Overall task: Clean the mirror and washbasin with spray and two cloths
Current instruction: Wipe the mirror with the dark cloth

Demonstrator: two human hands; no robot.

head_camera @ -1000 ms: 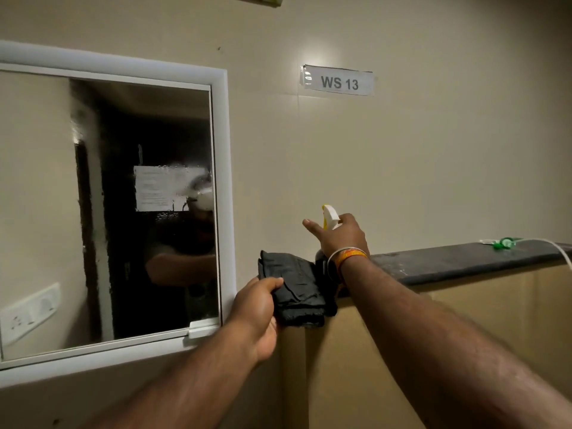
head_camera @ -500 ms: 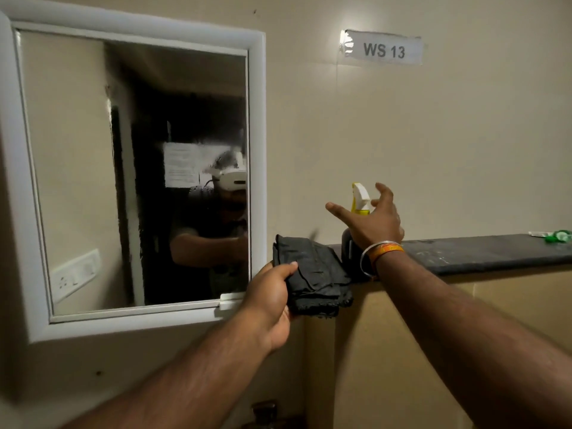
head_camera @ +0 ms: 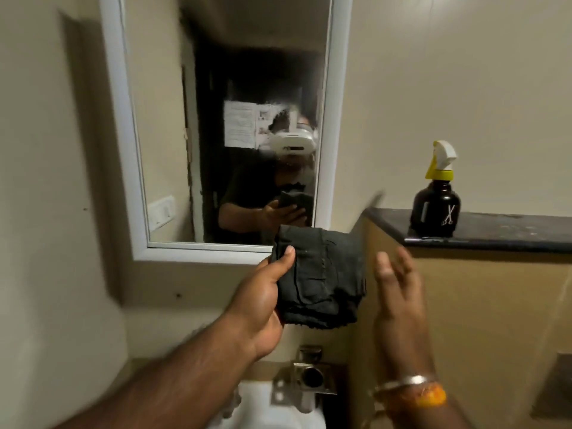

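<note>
My left hand (head_camera: pixel 263 292) grips a folded black cloth (head_camera: pixel 322 280) in the air, just below the lower right corner of the white-framed mirror (head_camera: pixel 216 125). Its thumb lies on the cloth's top left corner. To the right of the cloth, my right hand (head_camera: pixel 399 286) is blurred, its fingers straight and holding nothing. The dark spray bottle (head_camera: pixel 435 209) with a white and yellow trigger head stands upright on the black ledge (head_camera: pixel 510 230), apart from both hands. The white washbasin (head_camera: pixel 257 400) shows at the bottom, partly hidden by my left arm.
A metal tap fitting (head_camera: pixel 306 376) sits on the wall above the basin. The beige partition (head_camera: pixel 479 320) under the ledge juts out on the right. The plain wall (head_camera: pixel 46 212) fills the left side.
My left hand lifted the black cloth off the ledge and brought it toward me. My right hand let go of the spray bottle and dropped down beside the cloth. The view tilted downward.
</note>
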